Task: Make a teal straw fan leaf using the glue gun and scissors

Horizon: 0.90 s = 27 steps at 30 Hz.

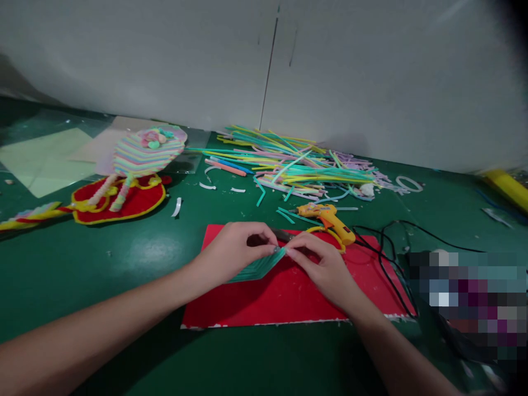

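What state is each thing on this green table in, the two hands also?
left hand: closed on the teal striped piece.
right hand: pinching the same piece at its right tip.
teal striped piece: held over the red sheet.
red sheet: lying flat.
glue gun: lying on its side, not held.
coloured strips: loose heap.
black cable: loose loops.
striped figure: upright on red base.

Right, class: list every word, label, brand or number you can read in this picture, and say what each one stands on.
No readable text anywhere.
Yellow glue gun: any marking is too small to read.
Red sheet, and the teal folded piece pinched between left hand and right hand: no print.
Blocky patch at the right: blurred, unreadable.
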{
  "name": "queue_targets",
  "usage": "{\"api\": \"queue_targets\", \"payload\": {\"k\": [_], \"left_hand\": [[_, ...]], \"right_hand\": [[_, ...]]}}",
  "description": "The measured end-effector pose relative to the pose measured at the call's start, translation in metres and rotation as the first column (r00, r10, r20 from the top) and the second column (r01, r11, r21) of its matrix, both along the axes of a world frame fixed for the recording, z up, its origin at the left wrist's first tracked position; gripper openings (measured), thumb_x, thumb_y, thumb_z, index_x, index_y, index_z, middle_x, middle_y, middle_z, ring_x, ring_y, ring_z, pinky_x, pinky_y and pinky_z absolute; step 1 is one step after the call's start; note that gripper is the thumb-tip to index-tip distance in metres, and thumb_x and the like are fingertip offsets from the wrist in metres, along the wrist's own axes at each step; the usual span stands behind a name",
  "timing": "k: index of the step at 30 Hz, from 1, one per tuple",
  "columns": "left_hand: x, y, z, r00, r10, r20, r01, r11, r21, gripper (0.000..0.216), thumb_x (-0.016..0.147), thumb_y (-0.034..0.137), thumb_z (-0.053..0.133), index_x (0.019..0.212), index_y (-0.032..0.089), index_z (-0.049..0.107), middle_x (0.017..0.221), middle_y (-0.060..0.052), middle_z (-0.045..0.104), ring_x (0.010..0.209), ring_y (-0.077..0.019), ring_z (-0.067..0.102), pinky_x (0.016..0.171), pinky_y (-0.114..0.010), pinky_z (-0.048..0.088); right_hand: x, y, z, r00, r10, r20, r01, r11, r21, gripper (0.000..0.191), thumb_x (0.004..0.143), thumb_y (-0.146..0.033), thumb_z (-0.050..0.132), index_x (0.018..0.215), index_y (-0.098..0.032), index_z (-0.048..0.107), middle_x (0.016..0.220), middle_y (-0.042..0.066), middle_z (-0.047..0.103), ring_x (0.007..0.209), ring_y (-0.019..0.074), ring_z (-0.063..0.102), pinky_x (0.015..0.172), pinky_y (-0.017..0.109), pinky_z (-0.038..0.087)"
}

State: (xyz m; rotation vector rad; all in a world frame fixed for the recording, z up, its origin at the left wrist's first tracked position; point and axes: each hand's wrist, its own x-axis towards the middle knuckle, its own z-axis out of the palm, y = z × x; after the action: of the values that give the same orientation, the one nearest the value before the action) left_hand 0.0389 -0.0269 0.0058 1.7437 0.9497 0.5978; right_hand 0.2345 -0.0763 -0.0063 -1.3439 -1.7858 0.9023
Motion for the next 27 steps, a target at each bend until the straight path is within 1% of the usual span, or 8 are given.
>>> {"api": "queue_targets", "payload": {"k": [4,8,14,27], "left_hand": [[0.0008,-0.0001,0.0009,1.000,0.002,0.020,-0.001,0.999,-0.039,0.011,0.078,0.028,0.061,0.078,0.019,0.066,0.082,-0.001,0.070,0.077,-0.0148,0.063,0.071,-0.024,0.048],[0.0024,-0.0007,0.0029,0.998,0.019,0.052,-0.015,0.998,-0.068,0.010,0.077,0.026,0.062,0.082,0.018,0.067,0.083,-0.001,0.070,0.077,-0.0146,0.063,0.069,-0.024,0.048],[0.0034,-0.0010,0.0039,0.999,0.003,0.041,-0.002,0.999,-0.033,0.011,0.077,0.026,0.063,0.082,0.020,0.070,0.085,0.000,0.072,0.079,-0.0151,0.064,0.072,-0.024,0.048],[0.0022,0.0008,0.0026,0.999,-0.018,0.035,0.017,1.000,0.007,0.008,0.079,0.022,0.063,0.080,0.020,0.070,0.083,0.003,0.072,0.077,-0.0125,0.063,0.071,-0.021,0.046]], "right_hand": [[-0.0011,0.0001,-0.0002,1.000,-0.003,-0.007,0.003,1.000,0.007,0.013,0.087,-0.030,0.056,0.082,-0.022,0.064,0.083,0.003,0.064,0.080,0.0173,0.059,0.072,0.030,0.046],[-0.0016,-0.0002,-0.0012,1.000,-0.005,-0.011,0.005,1.000,-0.006,0.014,0.087,-0.031,0.056,0.080,-0.021,0.063,0.079,0.003,0.063,0.077,0.0167,0.059,0.069,0.029,0.046],[-0.0021,-0.0001,-0.0006,1.000,0.004,-0.014,-0.004,1.000,0.006,0.014,0.087,-0.030,0.056,0.077,-0.021,0.062,0.077,0.002,0.062,0.074,0.0156,0.057,0.068,0.028,0.044],[-0.0035,-0.0005,0.0022,0.999,0.031,-0.023,-0.031,0.999,0.007,0.012,0.087,-0.027,0.056,0.078,-0.021,0.061,0.078,0.001,0.062,0.076,0.0151,0.057,0.071,0.027,0.044]]}}
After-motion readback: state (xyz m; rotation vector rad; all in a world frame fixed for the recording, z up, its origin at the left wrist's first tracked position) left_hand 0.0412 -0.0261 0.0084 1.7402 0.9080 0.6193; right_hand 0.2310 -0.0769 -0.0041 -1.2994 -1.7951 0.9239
